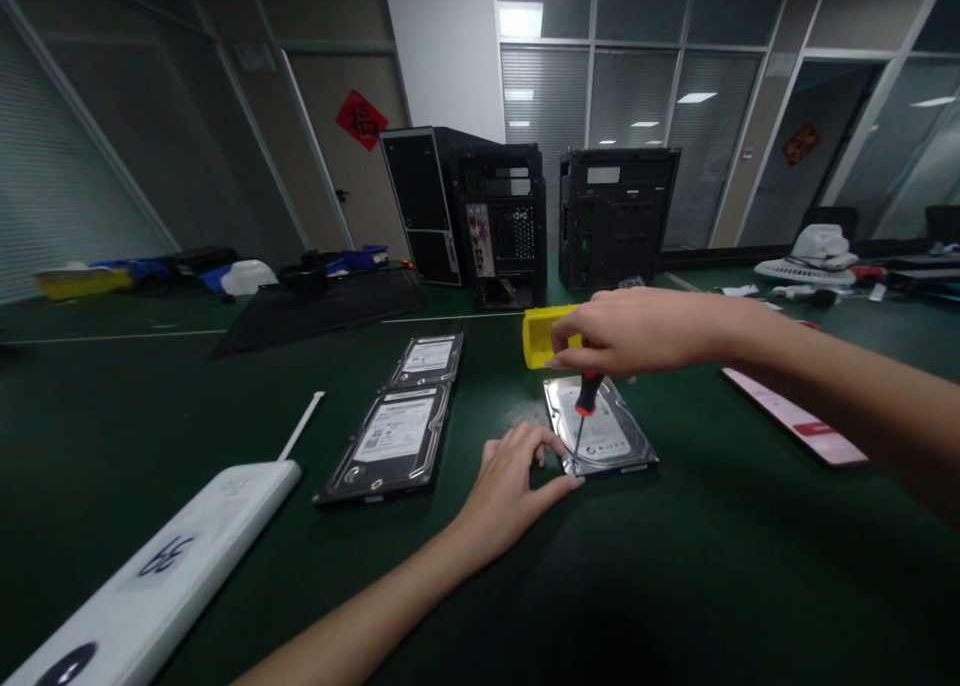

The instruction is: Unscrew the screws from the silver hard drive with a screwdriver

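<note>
A silver hard drive [604, 428] lies on the green table [675, 566] in front of me. My right hand [630, 331] is closed round the top of a small screwdriver [583, 406] with a black and orange handle, held upright with its tip at the drive's near left corner. My left hand [517, 481] rests on the table with thumb and fingers curled against that same corner. Two more hard drives lie to the left, one nearer [390, 441] and one farther [427, 358], label side up.
A yellow tray [541, 338] sits behind the silver drive. Two black computer cases [469, 216] [615, 216] stand at the back. A white device with an antenna [165, 566] lies at the near left, a white and pink flat card [795, 421] at the right, a black panel [322, 306] farther left.
</note>
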Action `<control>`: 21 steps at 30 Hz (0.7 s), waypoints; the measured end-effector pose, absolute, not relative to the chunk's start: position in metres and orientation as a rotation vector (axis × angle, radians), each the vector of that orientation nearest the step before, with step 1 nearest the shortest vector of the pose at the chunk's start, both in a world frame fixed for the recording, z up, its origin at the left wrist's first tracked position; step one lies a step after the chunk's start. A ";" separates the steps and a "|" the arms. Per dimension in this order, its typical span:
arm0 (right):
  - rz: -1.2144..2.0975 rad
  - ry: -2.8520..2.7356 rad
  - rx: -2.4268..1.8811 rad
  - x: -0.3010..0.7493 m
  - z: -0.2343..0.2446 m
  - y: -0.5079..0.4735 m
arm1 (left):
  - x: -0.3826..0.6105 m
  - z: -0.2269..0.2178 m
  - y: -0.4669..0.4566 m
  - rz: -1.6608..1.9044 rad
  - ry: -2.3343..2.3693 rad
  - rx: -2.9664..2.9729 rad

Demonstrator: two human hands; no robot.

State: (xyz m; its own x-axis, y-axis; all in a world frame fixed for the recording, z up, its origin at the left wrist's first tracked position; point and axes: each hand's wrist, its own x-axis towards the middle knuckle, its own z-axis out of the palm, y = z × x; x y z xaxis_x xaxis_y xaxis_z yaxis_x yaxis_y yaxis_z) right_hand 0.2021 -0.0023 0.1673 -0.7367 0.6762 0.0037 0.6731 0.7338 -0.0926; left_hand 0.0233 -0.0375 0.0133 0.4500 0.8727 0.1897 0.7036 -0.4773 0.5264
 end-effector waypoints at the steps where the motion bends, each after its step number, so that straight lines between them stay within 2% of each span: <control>1: 0.132 -2.907 -1.106 0.202 0.167 -0.003 | 0.023 0.014 -0.038 0.621 1.330 2.334; 7: 0.267 -2.971 -0.906 0.201 0.173 -0.013 | 0.024 0.015 -0.039 0.633 1.324 2.328; 13: 0.468 -3.053 -0.961 0.208 0.175 -0.004 | 0.024 0.015 -0.039 0.633 1.320 2.333; 21: 0.486 -3.141 -0.911 0.201 0.183 -0.003 | 0.023 0.015 -0.039 0.644 1.301 2.323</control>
